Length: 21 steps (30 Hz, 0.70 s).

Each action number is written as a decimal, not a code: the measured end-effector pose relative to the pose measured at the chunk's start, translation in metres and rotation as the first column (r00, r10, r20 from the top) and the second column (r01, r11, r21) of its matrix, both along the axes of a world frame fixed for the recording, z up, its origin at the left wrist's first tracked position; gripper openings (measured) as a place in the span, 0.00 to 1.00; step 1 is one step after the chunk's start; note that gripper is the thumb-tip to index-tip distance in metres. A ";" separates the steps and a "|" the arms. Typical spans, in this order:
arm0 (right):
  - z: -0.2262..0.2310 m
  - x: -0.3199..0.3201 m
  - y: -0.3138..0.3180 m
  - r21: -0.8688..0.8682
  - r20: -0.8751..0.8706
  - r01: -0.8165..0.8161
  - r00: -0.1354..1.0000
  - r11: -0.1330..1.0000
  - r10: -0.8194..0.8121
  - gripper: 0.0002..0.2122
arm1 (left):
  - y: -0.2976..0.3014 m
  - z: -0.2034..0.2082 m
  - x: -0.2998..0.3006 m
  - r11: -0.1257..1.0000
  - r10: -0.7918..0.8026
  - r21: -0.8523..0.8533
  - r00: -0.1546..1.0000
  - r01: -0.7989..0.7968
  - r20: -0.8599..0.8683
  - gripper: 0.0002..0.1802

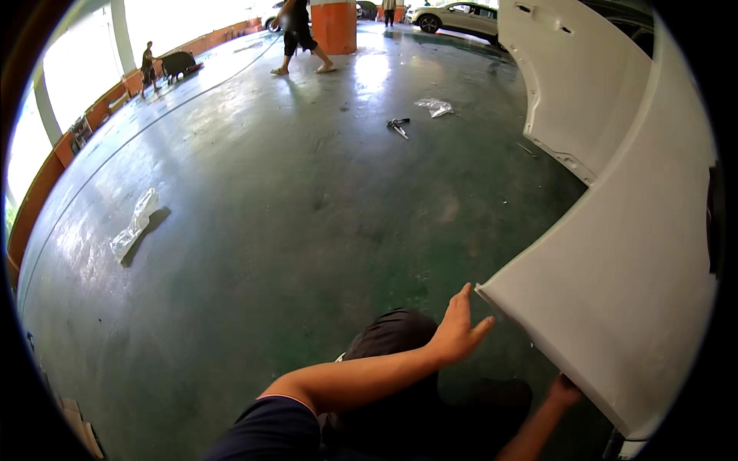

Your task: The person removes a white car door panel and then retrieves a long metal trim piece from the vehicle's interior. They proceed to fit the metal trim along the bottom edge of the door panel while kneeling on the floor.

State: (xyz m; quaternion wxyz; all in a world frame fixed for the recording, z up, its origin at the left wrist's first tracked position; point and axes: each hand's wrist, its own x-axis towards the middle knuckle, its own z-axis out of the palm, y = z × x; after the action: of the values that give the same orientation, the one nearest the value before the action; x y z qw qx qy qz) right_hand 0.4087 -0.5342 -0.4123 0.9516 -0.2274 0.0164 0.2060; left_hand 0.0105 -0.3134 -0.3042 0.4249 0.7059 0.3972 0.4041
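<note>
Left hand (pixel 460 330) is hanging splayed, empty, near white panel (pixel 615 307) | right hand (pixel 566 392) is touching near edge, can't tell grip tbh

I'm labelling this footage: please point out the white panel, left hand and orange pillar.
White panel (pixel 623 276), head view: broad smooth face.
Left hand (pixel 458 332), head view: middle of the hand.
Orange pillar (pixel 334 29), head view: orange lower side.

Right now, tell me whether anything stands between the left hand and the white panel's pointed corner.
Nothing visible stands between the left hand and the white panel; the raised fingers are right beside its pointed corner, though whether they touch is unclear.
</note>
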 end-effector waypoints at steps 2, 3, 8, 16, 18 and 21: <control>-0.006 0.008 -0.015 -0.018 0.044 -0.046 0.998 0.999 0.047 0.21 | 0.014 -0.011 -0.009 0.986 -0.107 -0.130 0.994 0.107 0.004 0.47; -0.018 0.062 -0.051 0.022 0.350 -0.266 0.905 0.964 0.242 0.20 | 0.021 -0.007 0.003 0.975 -0.163 -0.136 0.983 0.174 0.086 0.47; 0.001 0.013 0.011 -0.231 -0.112 0.159 0.976 0.960 -0.189 0.21 | 0.087 0.002 -0.017 0.896 -0.307 -0.334 0.952 0.293 0.010 0.43; 0.023 0.008 -0.023 -0.866 0.500 0.367 0.660 0.340 0.561 0.23 | 0.128 0.046 -0.041 0.804 -0.218 -0.577 0.974 0.144 -0.061 0.36; 0.039 -0.035 0.002 -0.615 -0.273 -0.044 0.949 0.787 -0.161 0.22 | 0.131 0.045 -0.051 0.775 -0.203 -0.630 0.963 0.048 -0.176 0.35; 0.053 -0.077 0.016 -0.889 -0.369 -0.345 0.929 0.300 -0.027 0.15 | 0.134 0.028 -0.061 0.809 -0.122 -0.585 0.956 -0.061 -0.268 0.33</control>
State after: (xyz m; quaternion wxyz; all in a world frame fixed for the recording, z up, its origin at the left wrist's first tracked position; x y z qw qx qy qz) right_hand 0.3318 -0.5185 -0.3589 0.5962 -0.7033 0.2620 0.2851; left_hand -0.0507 -0.1795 -0.2761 0.5648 0.5984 0.5493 0.1454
